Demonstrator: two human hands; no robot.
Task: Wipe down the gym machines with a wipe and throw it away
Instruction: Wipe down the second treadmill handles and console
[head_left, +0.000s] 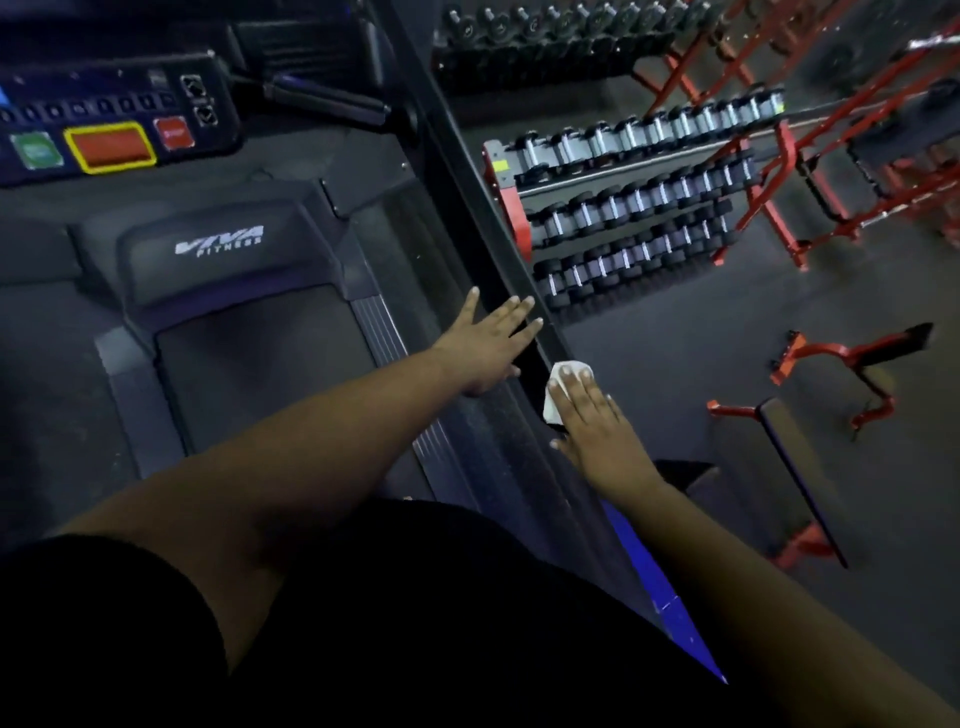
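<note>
Head view looks down over a dark shirt to a treadmill, and everything here sits relative to its long right side rail (524, 415), which runs diagonally away from the person. Nearest on that rail, the right hand (597, 426) lies flat with straight fingers, pressing the white wipe (555, 395) against the rail's outer edge; a flat palm probably spreads pressure for a long stroke. Just beyond, on the rail's inner side, the left hand (491, 348) rests spread and flat, holding nothing, likely steadying the body as it leans. The rail's run ahead of the wipe looks unobstructed toward the console (114, 119) with its red and green buttons, so there is room to slide forward. Past the rail's outer edge the floor drops away to a red bench frame (852, 364) and, farther off, a dumbbell rack (628, 208).
</note>
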